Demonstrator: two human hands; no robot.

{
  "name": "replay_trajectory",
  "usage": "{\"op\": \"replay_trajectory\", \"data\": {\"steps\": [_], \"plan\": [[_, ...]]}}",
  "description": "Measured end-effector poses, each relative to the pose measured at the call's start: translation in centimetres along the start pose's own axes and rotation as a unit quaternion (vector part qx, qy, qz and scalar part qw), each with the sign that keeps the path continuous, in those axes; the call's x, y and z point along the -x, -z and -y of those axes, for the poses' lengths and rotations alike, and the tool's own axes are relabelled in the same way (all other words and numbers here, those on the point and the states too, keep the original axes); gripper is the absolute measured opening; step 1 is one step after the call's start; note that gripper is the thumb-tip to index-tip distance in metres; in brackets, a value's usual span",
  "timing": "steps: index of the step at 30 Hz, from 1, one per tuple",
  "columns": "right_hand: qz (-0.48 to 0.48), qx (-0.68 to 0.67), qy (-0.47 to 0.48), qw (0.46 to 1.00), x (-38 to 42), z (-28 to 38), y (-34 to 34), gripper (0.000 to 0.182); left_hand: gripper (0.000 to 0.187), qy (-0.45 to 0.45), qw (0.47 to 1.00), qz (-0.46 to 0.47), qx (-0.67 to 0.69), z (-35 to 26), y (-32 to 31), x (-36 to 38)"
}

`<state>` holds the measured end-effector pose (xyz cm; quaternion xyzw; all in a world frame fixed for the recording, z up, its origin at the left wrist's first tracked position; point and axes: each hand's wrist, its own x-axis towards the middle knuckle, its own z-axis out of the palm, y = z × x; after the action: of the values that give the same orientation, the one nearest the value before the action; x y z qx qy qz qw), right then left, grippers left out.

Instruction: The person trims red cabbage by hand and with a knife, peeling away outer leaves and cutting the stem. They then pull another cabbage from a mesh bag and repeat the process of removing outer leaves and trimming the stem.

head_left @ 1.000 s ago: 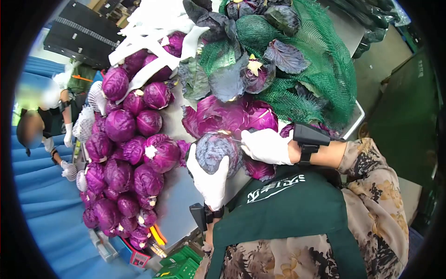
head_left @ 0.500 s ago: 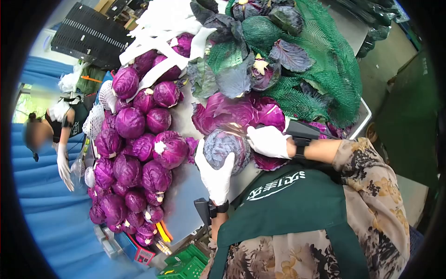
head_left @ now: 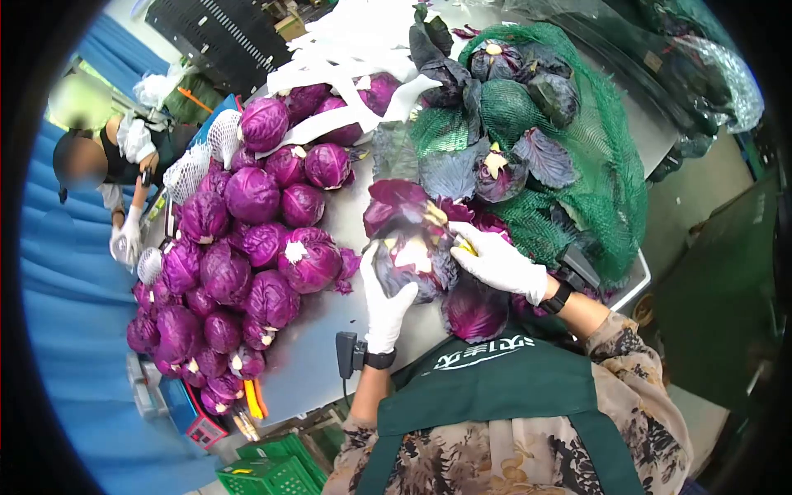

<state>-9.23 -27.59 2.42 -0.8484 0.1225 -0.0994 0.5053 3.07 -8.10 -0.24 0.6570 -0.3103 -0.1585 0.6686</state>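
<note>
My left hand (head_left: 386, 307), in a white glove, grips the side of a red cabbage (head_left: 411, 261) whose pale cut stem end faces up. Its thumb and fingers spread around the dull purple outer leaves. On the cabbage's other side, my gloved right hand (head_left: 502, 266) is closed on a small yellow tool (head_left: 466, 246), mostly hidden by the fingers. Loose purple leaves (head_left: 396, 202) lie just beyond the cabbage. Below my right hand rests a dark purple leaf (head_left: 476, 312), close to the apron.
Trimmed red cabbages (head_left: 252, 195) are piled on the left of the metal table (head_left: 322, 330). Untrimmed cabbages (head_left: 499, 177) lie on a green mesh bag (head_left: 606, 165). White foam nets (head_left: 355, 37) are heaped at the back. Another person (head_left: 124, 157) stands at left; green crates (head_left: 272, 470) sit below.
The cabbage has turned so its stem end now faces up. Yellow shows in my right hand. The camera view has shifted, and the other person's hands have come together.
</note>
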Motion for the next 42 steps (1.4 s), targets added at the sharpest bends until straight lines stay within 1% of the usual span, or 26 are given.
{"op": "replay_trajectory", "data": {"steps": [1, 2, 4, 5, 6, 8, 10, 14, 16, 17, 18, 19, 20, 22, 23, 24, 26, 27, 31, 33, 34, 36, 37, 38, 40, 42], "plan": [[0.042, -0.022, -0.058, 0.997, 0.1, 1.3, 0.5, 0.047, 0.09, 0.046, 0.999, -0.003, 0.002, -0.2, -0.5, -0.2], [0.051, -0.02, -0.056, 0.997, 0.0, 1.0, 0.5, 0.047, 0.087, 0.094, 0.996, -0.004, 0.002, -0.4, -0.9, -0.2], [-0.012, -0.058, -0.064, 0.996, -0.2, -0.2, 0.7, 0.044, 0.085, 0.089, 0.996, -0.003, -0.015, -0.4, -0.7, 0.2], [-0.03, -0.189, -0.149, 0.97, -0.1, 0.4, 2.0, 0.038, 0.086, 0.08, 0.996, 0.005, -0.026, -1.0, -0.7, 0.5], [-0.01, -0.351, -0.181, 0.919, -0.5, -1.3, 3.2, 0.031, 0.087, 0.069, 0.997, 0.015, -0.036, -1.4, -0.5, 0.7], [-0.1, -0.281, -0.247, 0.922, -1.2, -3.0, 5.4, 0.023, 0.088, 0.057, 0.995, 0.023, -0.079, -0.4, 0.1, 1.4], [-0.171, -0.272, -0.218, 0.921, -1.4, -4.6, 6.6, 0.023, 0.087, 0.092, 0.996, 0.01, 0.018, -0.9, -0.1, 1.6], [-0.216, -0.114, -0.145, 0.959, 0.7, -1.9, 6.7, 0.021, 0.086, 0.1, 0.995, -0.01, -0.01, 0.4, 0.6, 1.4], [-0.199, -0.034, -0.128, 0.971, 1.7, 1.1, 5.3, 0.019, 0.086, 0.108, 0.994, -0.01, 0.012, -0.3, 0.5, 1.1], [-0.168, -0.019, -0.071, 0.983, 2.0, 1.2, 4.6, 0.019, 0.086, 0.106, 0.994, 0.02, 0.004, -0.9, 0.6, 0.7], [-0.107, -0.078, -0.111, 0.985, 2.1, 1.9, 3.9, 0.02, 0.086, 0.104, 0.993, 0.049, -0.004, -1.4, 0.7, 0.4], [-0.061, -0.11, -0.099, 0.987, 1.9, 2.4, 3.4, 0.022, 0.088, 0.097, 0.991, 0.096, 0.007, -1.7, 0.9, -0.1], [-0.014, -0.142, -0.087, 0.986, 1.7, 2.9, 2.8, 0.025, 0.088, 0.098, 0.991, 0.095, 0.006, -2.1, 1.1, -0.9], [-0.002, -0.137, -0.096, 0.986, 0.5, 4.3, 2.4, 0.03, 0.09, -0.09, 0.946, 0.203, -0.235, -2.6, 1.1, -2.1], [-0.021, -0.041, -0.053, 0.998, -0.1, 2.8, 1.5, 0.032, 0.088, -0.064, 0.961, 0.18, -0.198, -2.6, 0.7, -2.1], [-0.022, -0.037, -0.052, 0.998, -0.2, 1.8, 1.3, 0.032, 0.088, -0.067, 0.962, 0.178, -0.196, -2.4, 0.2, -1.7], [0.049, -0.261, -0.165, 0.95, -0.6, 0.7, 1.6, 0.032, 0.083, 0.055, 0.997, 0.05, -0.039, -1.5, -0.6, 0.0], [0.041, -0.267, -0.139, 0.953, -0.3, 0.3, 1.2, 0.033, 0.074, 0.123, 0.991, 0.017, 0.043, -1.3, -1.0, 0.9], [0.065, -0.258, -0.144, 0.953, 0.8, 0.2, 0.6, 0.041, 0.082, 0.156, 0.986, -0.06, 0.007, -0.1, -2.0, 1.8], [0.106, -0.079, -0.062, 0.989, 0.3, 1.4, 2.5, 0.049, 0.087, 0.098, 0.995, 0.02, -0.013, -0.3, -1.9, 1.0], [0.107, -0.077, -0.062, 0.989, 0.1, 1.9, 3.0, 0.049, 0.087, 0.098, 0.995, 0.019, -0.012, -0.6, -1.9, 0.5], [0.131, 0.084, 0.056, 0.986, -0.3, 2.5, 3.9, 0.057, 0.094, 0.085, 0.992, 0.087, -0.016, -1.3, -1.8, -0.3], [0.141, 0.132, 0.082, 0.978, -0.5, 2.5, 3.9, 0.062, 0.097, 0.146, 0.982, 0.094, 0.073, -0.9, -1.7, -0.3], [0.159, 0.181, 0.112, 0.964, -0.8, 2.5, 4.1, 0.063, 0.097, 0.145, 0.982, 0.097, 0.075, -0.6, -1.6, -0.6], [0.165, 0.187, 0.133, 0.959, -0.9, 2.9, 4.1, 0.063, 0.091, 0.029, 0.988, 0.134, -0.071, -0.5, -1.1, -1.1], [0.175, 0.205, 0.128, 0.954, -1.1, 2.8, 4.0, 0.064, 0.094, 0.019, 0.984, 0.136, -0.112, -1.4, -0.8, -1.4]]}}
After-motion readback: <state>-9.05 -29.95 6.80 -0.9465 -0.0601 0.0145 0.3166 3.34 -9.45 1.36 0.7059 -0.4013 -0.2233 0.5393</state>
